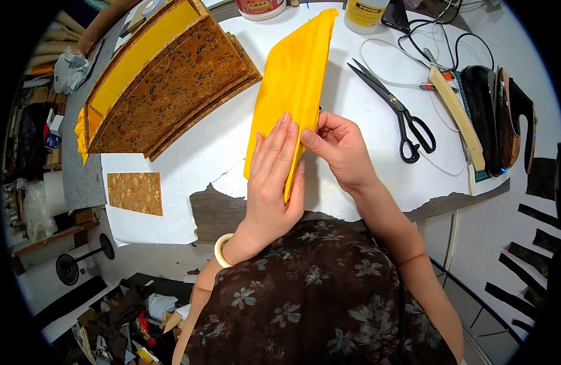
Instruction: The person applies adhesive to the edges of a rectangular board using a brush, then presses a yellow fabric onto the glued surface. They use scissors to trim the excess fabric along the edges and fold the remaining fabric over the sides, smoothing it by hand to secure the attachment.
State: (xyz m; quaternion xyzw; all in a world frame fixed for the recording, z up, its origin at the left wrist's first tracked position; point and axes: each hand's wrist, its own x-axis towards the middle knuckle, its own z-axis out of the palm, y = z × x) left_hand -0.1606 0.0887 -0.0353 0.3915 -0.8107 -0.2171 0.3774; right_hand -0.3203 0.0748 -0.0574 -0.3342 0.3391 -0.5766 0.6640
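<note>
A yellow cloth-covered panel [292, 79] is held tilted over the white-papered table, its long side running away from me. My left hand [273, 161] lies along its near part, fingers stretched flat on the yellow face and the thumb by the near right edge. My right hand [338, 149] pinches the panel's right edge between thumb and bent fingers. To the left stands a curved box [171, 85] covered in brown floral-patterned material, with yellow lining inside. A small brown patterned rectangle [135, 193] lies flat on white paper nearer me.
Black-handled scissors [397, 106] lie open on the right. Beyond them are a pale curved strip [456, 118], a dark iron-like appliance [480, 115] and tangled cables [445, 36]. A yellow-labelled bottle [364, 13] and a red-labelled tub [260, 7] stand at the back.
</note>
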